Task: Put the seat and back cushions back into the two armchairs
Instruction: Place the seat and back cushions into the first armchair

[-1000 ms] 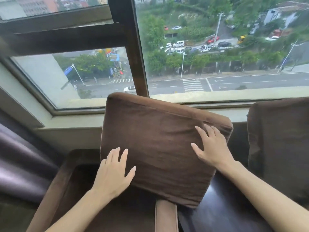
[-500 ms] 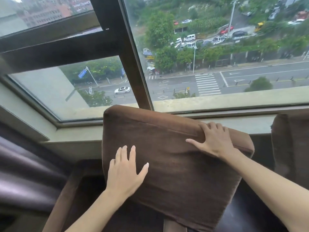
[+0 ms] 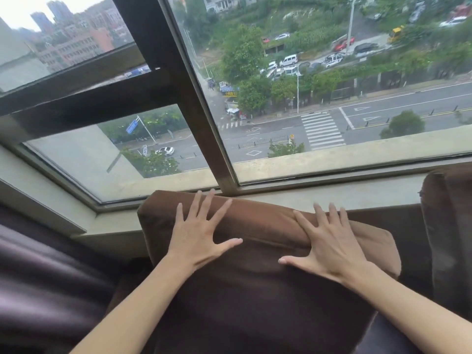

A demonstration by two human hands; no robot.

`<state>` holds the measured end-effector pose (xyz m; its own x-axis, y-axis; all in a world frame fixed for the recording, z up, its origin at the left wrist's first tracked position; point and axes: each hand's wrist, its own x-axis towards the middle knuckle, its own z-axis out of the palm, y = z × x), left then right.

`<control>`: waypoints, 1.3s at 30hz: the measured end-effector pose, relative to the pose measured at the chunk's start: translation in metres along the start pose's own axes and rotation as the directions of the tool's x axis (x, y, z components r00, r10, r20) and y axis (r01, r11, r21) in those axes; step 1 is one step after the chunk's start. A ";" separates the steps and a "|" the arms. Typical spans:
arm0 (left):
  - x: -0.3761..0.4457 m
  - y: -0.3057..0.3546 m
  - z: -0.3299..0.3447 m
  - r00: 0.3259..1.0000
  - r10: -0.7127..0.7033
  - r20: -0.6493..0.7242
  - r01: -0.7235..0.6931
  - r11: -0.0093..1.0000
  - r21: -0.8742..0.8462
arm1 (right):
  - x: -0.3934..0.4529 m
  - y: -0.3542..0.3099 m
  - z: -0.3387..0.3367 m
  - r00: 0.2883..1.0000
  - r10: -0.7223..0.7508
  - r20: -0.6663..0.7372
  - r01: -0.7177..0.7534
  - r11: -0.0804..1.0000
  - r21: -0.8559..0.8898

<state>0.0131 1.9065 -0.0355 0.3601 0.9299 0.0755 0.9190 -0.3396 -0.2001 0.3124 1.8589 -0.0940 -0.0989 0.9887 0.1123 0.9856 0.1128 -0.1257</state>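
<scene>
Pressing flat, fingers spread: left hand (image 3: 198,237) and right hand (image 3: 329,247) on upright brown fabric back cushion (image 3: 255,290), seemingly leaning against the window sill (image 3: 332,196).

Dark-framed window (image 3: 178,80), pale sill (image 3: 332,198), purple curtain (image 3: 38,277) at left, street (image 3: 383,111) below

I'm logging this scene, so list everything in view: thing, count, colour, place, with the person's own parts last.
back cushion: 1, brown, centre foreground, upright and tilted against the sill.
second cushion: 1, brown, right edge, partly cut off.
armchair: 1, dark brown, under the back cushion, mostly hidden.
curtain: 1, dark purple-grey, lower left.
window frame: 1, dark, centre, with glass panes either side.
window sill: 1, pale, behind the cushions.
street outside: 1, grey road with crossing, trees and parked cars, through the glass.
left hand: 1, fingers spread flat, pressing the back cushion's top.
right hand: 1, fingers spread flat, pressing the back cushion's top right.
</scene>
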 end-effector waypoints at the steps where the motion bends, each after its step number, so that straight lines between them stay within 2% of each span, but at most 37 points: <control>1: 0.000 -0.005 -0.003 0.998 0.046 0.033 -0.046 0.999 0.010 | -0.006 0.002 -0.003 1.000 -0.004 0.013 0.004 1.000 -0.003; 3: -0.003 -0.011 -0.005 0.990 0.092 0.106 -0.095 0.995 0.018 | -0.018 0.011 -0.007 1.000 -0.010 0.004 0.010 1.000 -0.002; 9: -0.013 -0.007 -0.028 0.984 0.149 0.096 -0.158 0.983 0.095 | -0.058 0.019 -0.012 0.997 -0.039 -0.060 0.039 0.999 -0.002; 13: -0.026 -0.014 -0.032 0.964 0.195 0.183 -0.211 0.975 0.070 | -0.081 0.009 -0.015 0.995 -0.054 -0.086 0.058 0.997 0.043; 20: -0.073 -0.048 -0.037 0.986 0.164 -0.017 -0.164 0.986 0.014 | -0.090 -0.030 -0.044 0.988 -0.105 -0.116 0.117 0.987 0.108; 27: -0.162 -0.120 -0.060 0.998 0.012 -0.068 -0.013 1.000 -0.021 | -0.093 -0.125 -0.089 0.952 -0.217 -0.216 0.244 0.964 0.104; 32: -0.238 -0.186 -0.060 0.993 -0.056 -0.104 0.052 0.998 -0.041 | -0.112 -0.215 -0.098 0.938 -0.267 -0.220 0.290 0.954 0.077; 39: -0.329 -0.282 -0.021 0.979 -0.042 -0.200 0.023 0.995 -0.096 | -0.153 -0.342 -0.085 0.942 -0.260 -0.210 0.274 0.961 0.041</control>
<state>-0.3611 1.6935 0.0161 0.3457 0.8962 0.2780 0.9383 -0.3300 -0.1031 0.0018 1.6608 0.0155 -0.3205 0.8819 0.3458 0.9143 0.3835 -0.1306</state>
